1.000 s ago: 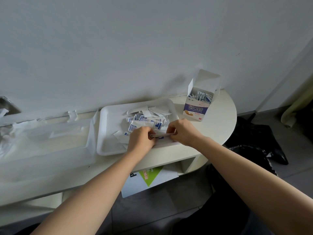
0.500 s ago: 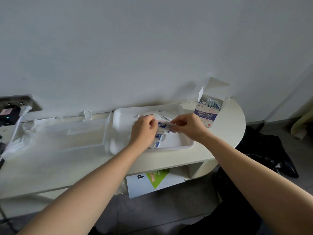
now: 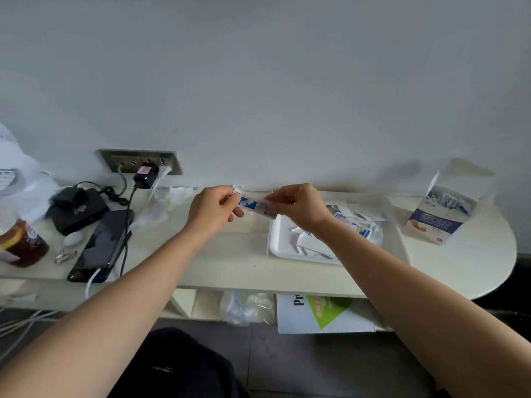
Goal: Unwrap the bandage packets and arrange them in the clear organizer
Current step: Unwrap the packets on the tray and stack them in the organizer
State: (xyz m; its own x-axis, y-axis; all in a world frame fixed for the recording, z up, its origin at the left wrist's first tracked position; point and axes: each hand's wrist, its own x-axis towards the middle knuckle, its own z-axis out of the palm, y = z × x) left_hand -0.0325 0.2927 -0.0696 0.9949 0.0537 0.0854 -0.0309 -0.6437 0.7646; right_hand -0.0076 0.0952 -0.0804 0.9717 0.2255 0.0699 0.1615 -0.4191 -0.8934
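Two hands holding one bandage packet above the table.

The left hand (image 3: 214, 209) pinches the left end of the blue-and-white bandage packet (image 3: 255, 205), and the right hand (image 3: 297, 206) pinches its right end. The packet spans the gap between them in the air, over the clear organizer (image 3: 253, 225). Just right of the organizer, a white tray (image 3: 277, 242) holds loose packets and torn wrappers (image 3: 353, 222). An opened box (image 3: 439, 222) stands near the table (image 3: 459, 268) end, and a phone (image 3: 103, 245) lies far left.

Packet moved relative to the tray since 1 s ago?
Yes, leftward. It was held over the tray's front edge; now the packet is mostly past the left rim of the tray.
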